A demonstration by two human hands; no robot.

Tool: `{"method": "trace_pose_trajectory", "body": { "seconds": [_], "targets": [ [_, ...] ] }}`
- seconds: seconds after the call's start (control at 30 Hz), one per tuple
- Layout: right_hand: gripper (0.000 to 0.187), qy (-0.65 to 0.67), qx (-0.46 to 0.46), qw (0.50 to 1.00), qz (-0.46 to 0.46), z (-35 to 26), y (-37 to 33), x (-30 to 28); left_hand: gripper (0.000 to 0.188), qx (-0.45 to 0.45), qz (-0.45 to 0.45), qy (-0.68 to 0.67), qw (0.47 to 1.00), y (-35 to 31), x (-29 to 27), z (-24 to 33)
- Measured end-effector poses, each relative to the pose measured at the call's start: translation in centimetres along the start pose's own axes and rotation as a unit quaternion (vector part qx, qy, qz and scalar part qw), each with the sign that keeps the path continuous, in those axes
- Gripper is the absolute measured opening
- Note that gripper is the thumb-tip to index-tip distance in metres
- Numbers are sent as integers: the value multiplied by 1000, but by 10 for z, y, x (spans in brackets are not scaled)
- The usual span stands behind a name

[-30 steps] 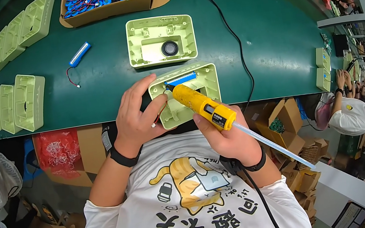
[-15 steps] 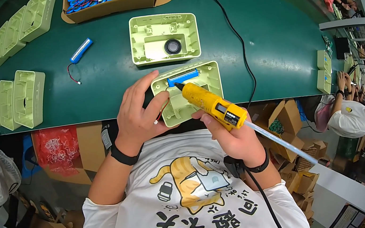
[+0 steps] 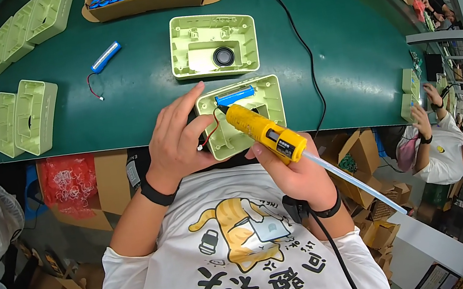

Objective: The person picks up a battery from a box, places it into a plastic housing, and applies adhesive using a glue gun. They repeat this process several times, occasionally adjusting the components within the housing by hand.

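Note:
My left hand (image 3: 177,138) grips the left wall of a pale green plastic housing (image 3: 273,101), tilted at the table's near edge. Inside, along its far wall, lies a blue cylindrical battery (image 3: 239,95) with a red and black lead ending in a white plug near my left fingers. My right hand (image 3: 294,174) is wrapped round a yellow hot glue gun (image 3: 259,131), a clear glue stick (image 3: 355,181) poking from its rear. The gun's dark nozzle points at the battery's left end; whether it touches is hard to make out. Just beyond stands a second green housing (image 3: 183,52) with a round black part inside.
A loose blue battery (image 3: 106,57) lies on the green table (image 3: 144,91). Several more green housings (image 3: 38,117) stand at the left. A cardboard box (image 3: 151,3) of wired batteries sits at the back. A black cable (image 3: 301,42) crosses the right side. Co-workers sit at both sides.
The nozzle has shifted slightly left along the battery toward its left end. The view has moved a little. At the right, a co-worker's hands have lifted and spread apart.

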State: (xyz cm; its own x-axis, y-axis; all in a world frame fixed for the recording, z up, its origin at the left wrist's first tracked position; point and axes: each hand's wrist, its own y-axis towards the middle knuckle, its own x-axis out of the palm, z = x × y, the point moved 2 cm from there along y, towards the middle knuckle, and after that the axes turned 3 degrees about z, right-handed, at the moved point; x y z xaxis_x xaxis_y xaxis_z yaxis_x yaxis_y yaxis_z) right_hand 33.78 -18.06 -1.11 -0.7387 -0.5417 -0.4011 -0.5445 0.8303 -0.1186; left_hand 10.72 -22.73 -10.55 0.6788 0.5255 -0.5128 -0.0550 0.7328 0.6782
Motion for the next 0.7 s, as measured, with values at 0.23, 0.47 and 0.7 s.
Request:
{"method": "trace_pose_trajectory", "body": {
  "seconds": [0.23, 0.47, 0.7],
  "targets": [
    [14, -53, 30, 998, 14, -9, 2, 1, 70, 2, 5, 0, 1000, 1, -1, 0],
    [16, -62, 13, 997, 34, -6, 0, 5, 71, 1, 4, 0, 1000, 0, 0, 0],
    [21, -43, 65, 997, 24, 3, -7, 4, 72, 4, 1, -1, 1000, 0, -1, 0]
  ]
}}
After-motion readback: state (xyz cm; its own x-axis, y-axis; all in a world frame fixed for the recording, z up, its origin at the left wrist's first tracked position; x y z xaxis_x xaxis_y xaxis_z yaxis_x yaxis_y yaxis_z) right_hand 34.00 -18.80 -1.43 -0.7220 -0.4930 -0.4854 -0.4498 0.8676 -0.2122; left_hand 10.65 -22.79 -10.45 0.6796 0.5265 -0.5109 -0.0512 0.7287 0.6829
